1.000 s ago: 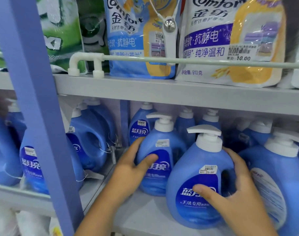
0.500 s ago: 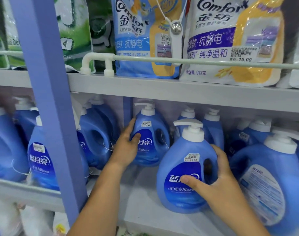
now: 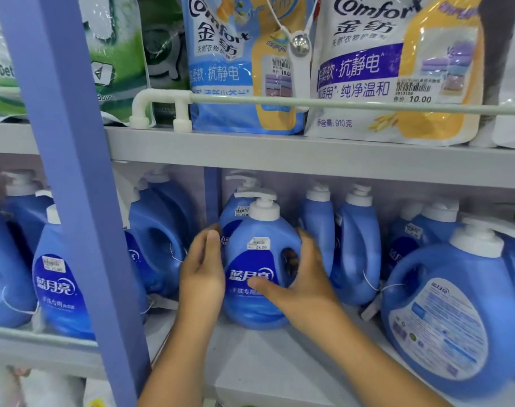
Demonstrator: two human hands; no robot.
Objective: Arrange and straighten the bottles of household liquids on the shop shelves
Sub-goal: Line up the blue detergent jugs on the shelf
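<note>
the left hand [image 3: 202, 271] lies flat against the side of a blue pump bottle [image 3: 257, 268] while the right hand [image 3: 301, 277] clamps its handle side, thumb across the label; the bottle stands on the lower shelf [image 3: 268, 362] directly in front of a second pump bottle [image 3: 235, 207]. a hard push back may knock that rear bottle or snag the white pump heads. smooth, rounded plastic could slip.

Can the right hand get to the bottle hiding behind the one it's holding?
Probably not yet. The right hand grips the front pump bottle, which stands directly before the hidden bottle; only that one's top shows. The front bottle blocks the way.
</note>
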